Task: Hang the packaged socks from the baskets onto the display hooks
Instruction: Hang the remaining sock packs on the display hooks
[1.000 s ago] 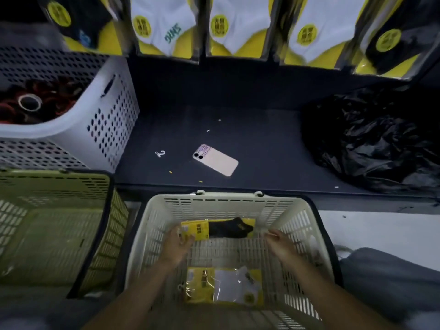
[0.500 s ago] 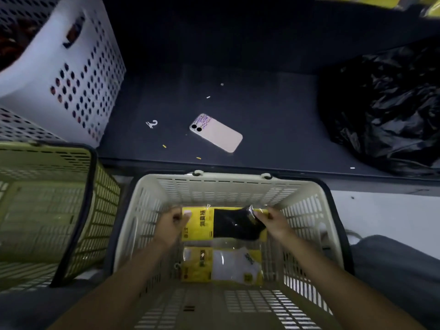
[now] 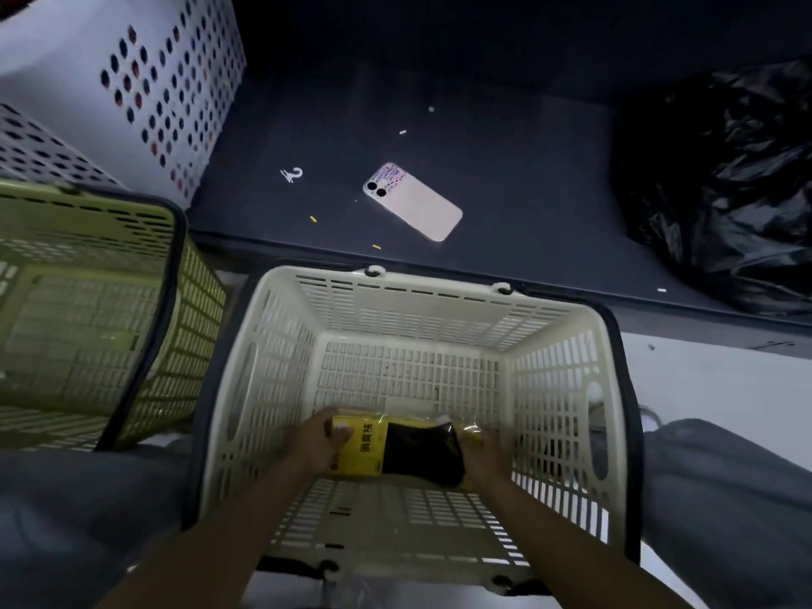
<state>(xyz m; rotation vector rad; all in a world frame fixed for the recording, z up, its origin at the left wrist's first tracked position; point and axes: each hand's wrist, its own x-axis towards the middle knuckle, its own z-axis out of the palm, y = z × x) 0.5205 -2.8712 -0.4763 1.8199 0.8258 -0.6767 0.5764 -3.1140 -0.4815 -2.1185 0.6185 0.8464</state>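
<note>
Head view: clear-wrapped sock pack with yellow card and black socks (image 3: 408, 448), held low inside the cream slatted plastic basket (image 3: 422, 312). Its left end is gripped by the left hand (image 3: 313, 446), thumb on top; the right hand (image 3: 487, 454) curls round the right end. A pale phone (image 3: 413, 202) lies on the dark shelf (image 3: 505, 169) beyond.

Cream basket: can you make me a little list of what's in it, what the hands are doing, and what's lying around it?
basket: cream basket, slotted walls
inside: black sock package with a yellow card
hands: left hand and right hand each grip one end of the package
beside it: green basket, on its left
beyond it: dark shelf
on the shelf: phone face down, small white hook, black plastic bag, white perforated bin
</note>
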